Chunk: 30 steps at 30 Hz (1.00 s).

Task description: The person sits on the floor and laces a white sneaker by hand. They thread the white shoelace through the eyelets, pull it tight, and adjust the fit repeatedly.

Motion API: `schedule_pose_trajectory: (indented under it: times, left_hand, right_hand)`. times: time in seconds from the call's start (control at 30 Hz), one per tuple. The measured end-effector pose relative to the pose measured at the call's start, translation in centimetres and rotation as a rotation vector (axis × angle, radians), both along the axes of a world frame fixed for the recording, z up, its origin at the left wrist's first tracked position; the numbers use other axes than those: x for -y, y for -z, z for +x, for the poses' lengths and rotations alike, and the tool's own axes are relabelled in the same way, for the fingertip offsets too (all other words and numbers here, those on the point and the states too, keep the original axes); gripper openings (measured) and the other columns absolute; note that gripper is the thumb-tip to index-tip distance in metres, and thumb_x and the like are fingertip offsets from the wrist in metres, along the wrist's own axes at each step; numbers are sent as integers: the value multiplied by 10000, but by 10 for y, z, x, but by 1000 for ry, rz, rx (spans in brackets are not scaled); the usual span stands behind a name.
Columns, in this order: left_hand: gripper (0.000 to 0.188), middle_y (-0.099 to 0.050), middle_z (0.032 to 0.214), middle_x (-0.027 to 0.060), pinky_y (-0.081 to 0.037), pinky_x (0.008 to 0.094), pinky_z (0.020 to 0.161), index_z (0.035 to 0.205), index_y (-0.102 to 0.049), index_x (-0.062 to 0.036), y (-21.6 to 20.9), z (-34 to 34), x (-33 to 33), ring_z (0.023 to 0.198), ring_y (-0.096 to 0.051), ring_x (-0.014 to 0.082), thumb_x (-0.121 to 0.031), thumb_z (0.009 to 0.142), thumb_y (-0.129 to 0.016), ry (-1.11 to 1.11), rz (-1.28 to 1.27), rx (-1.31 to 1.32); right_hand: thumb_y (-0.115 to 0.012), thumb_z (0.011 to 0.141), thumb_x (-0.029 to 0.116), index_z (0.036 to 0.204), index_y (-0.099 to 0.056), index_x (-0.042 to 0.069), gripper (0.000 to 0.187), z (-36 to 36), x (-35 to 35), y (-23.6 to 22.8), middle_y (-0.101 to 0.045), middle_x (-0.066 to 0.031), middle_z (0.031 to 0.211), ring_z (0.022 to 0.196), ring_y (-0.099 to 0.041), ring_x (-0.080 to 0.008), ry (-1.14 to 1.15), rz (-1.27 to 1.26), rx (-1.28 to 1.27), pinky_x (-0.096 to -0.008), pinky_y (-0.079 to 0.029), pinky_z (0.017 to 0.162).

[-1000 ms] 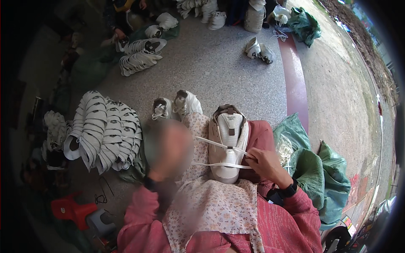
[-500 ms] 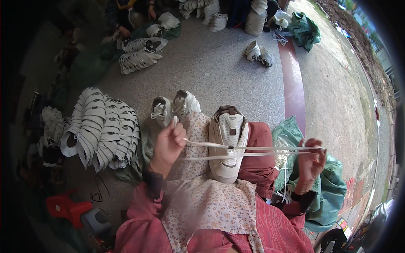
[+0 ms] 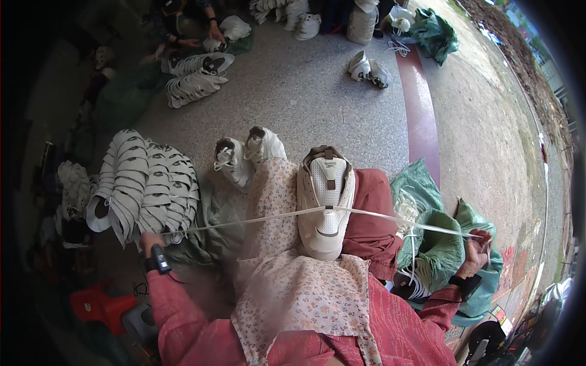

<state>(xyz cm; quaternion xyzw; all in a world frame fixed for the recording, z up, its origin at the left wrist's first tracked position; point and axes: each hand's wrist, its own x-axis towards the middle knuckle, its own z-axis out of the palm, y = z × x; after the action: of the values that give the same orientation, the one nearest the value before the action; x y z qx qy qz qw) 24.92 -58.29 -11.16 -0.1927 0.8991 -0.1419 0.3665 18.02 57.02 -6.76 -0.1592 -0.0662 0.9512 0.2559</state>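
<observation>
We see our left hand and right hand, wide apart, each pinching a taut white lace; between these grips, the threaded shoe rests on our lap.

Speckled floor beside daylit concrete

We see the grey, speckled surface spread ahead of the left hand and the right hand. Ahead of the right hand, a glossy maroon strip edges it; farther out on that side, the pale concrete reaches a band of brown earth. Daylight brightens that side. Just below the left hand we find a red plastic stool, and beyond it, deep shadow.
</observation>
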Motion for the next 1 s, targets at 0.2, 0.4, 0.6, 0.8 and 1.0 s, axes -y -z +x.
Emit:
schedule_pose_trajectory:
  times: [0.2,0.4,0.6,0.8,1.0]
  left_hand:
    - [233,-765,879,129,-573,449,610,880,-790,-74,-78,75,48,806,-755,269,-253,738,-742,-614,-592,-552]
    - [297,-649,782,63,-511,366,534,1140,-711,-62,-116,30,30,635,-624,195,-107,855,-643,-1030,654,-1649]
    - [212,-661,1021,48,-509,239,812,1120,-647,-14,-103,-124,-288,899,-628,116,-37,909,-648,-613,1339,-1217]
    - [158,-682,984,79,-528,295,825,1053,-706,-16,-170,-172,-505,922,-663,181,12,924,-618,385,1621,-610]
    - [167,-643,991,138,-509,341,841,1063,-664,5,-157,-193,-559,949,-648,266,-78,923,-625,543,1470,-560]
  right_hand:
    - [-500,1032,166,1194,-606,-37,281,-1,8,51,-659,-156,1110,1024,-598,-294,-63,-7,241,-430,-463,987]
    - [-557,1005,56,1184,-612,35,188,8,23,107,-586,-26,866,687,-535,-123,-481,217,274,-229,-464,602]
    - [-626,999,156,1178,-637,-9,243,-80,183,-5,-686,-25,887,627,-502,-31,-427,884,596,-180,-405,548]
    - [-627,976,87,1096,-686,2,158,-100,320,-62,-720,-36,897,702,-619,-68,-849,1576,216,-218,-473,597]
    - [-643,941,127,1025,-687,7,153,-85,358,-73,-685,-158,837,734,-665,-267,-912,1940,-58,-354,-508,646]
